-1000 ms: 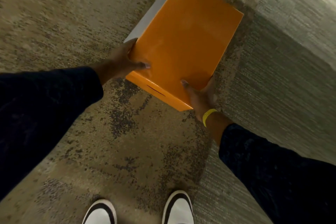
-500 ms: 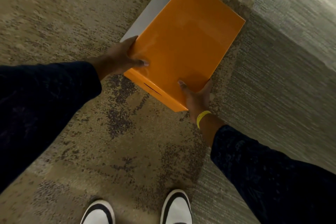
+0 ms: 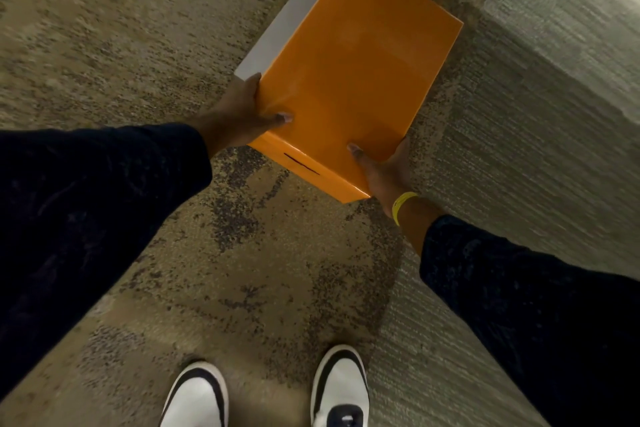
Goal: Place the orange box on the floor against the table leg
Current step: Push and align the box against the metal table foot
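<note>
Both hands, the left hand [image 3: 239,114] and the right hand [image 3: 384,170], clasp the near corners of the orange box [image 3: 349,80] beside the pale table leg [image 3: 277,42], where uneven release may let it tip away from that leg.

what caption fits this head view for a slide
Both hands, left hand and right hand, hold an orange box above the carpet.

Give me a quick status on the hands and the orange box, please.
Left hand and right hand both gripping orange box at its near corners. Box beside grey table leg; whether it's grounded, cannot tell. Nothing in the way.
</note>
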Demonstrator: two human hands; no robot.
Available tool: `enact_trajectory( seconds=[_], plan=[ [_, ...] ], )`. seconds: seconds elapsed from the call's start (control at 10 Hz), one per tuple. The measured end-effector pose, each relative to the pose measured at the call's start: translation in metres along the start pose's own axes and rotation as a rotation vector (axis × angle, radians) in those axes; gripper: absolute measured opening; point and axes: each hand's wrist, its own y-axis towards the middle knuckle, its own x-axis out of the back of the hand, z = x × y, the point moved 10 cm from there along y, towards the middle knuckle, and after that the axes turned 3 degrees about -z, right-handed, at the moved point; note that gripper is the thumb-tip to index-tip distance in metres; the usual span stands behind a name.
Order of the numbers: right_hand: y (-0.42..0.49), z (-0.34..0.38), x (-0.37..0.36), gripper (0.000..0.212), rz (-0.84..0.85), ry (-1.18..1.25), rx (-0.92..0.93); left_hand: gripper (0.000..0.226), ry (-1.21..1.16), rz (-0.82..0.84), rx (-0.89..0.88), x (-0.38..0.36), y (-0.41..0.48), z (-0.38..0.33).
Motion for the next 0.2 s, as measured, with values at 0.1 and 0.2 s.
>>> enact_trajectory(
  seconds=[0.1,0.2],
  plan=[
    [-0.012,0.008,0.010,0.117,-0.011,-0.269,0.026,0.101,0.255,-0.111,-0.018,0.011,-0.031,-0.004],
    [-0.023,0.023,0.015,0.114,-0.033,-0.450,0.143,0.097,0.362,-0.180,-0.111,0.020,-0.061,-0.017]
  ],
)
